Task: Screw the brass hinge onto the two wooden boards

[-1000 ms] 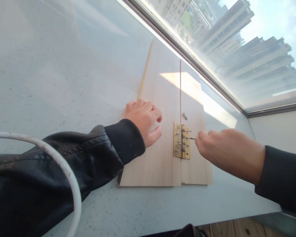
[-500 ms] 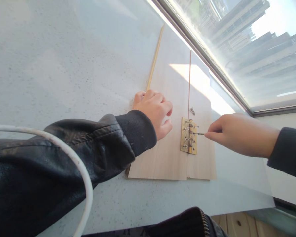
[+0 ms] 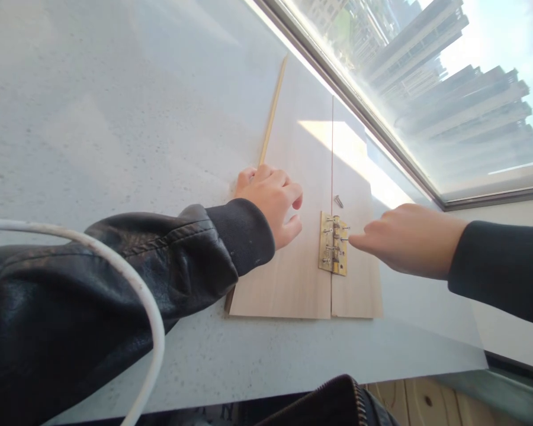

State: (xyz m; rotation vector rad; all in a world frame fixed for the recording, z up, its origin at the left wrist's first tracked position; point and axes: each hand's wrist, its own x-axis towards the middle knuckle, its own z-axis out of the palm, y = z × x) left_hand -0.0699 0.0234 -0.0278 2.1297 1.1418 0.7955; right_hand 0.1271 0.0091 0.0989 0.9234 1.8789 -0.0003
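My left hand (image 3: 269, 198) lies over the larger wooden board (image 3: 279, 290), its fingers curled at the board's left edge and its thumb apart. A brass hinge (image 3: 326, 251) spans the seam between this board and a narrower wooden board (image 3: 357, 296). Several screws stand up in the hinge's holes on both leaves; one lower hole on the right leaf shows no screw. My right hand (image 3: 400, 239) is closed, its fingertips pinched at the head end of a screw (image 3: 344, 238) in the right leaf. The fingers partly hide that screw.
Loose screws (image 3: 339, 201) lie on the narrower board just above the hinge. A window frame (image 3: 364, 100) runs diagonally behind the boards. The speckled countertop (image 3: 115, 148) extends left. A white cable (image 3: 133, 278) loops across the left sleeve.
My right hand has moved left, closer to the hinge; the thin shaft that showed between its fingertips and the hinge is now mostly covered. My left hand stays on the board. The view shifted slightly.
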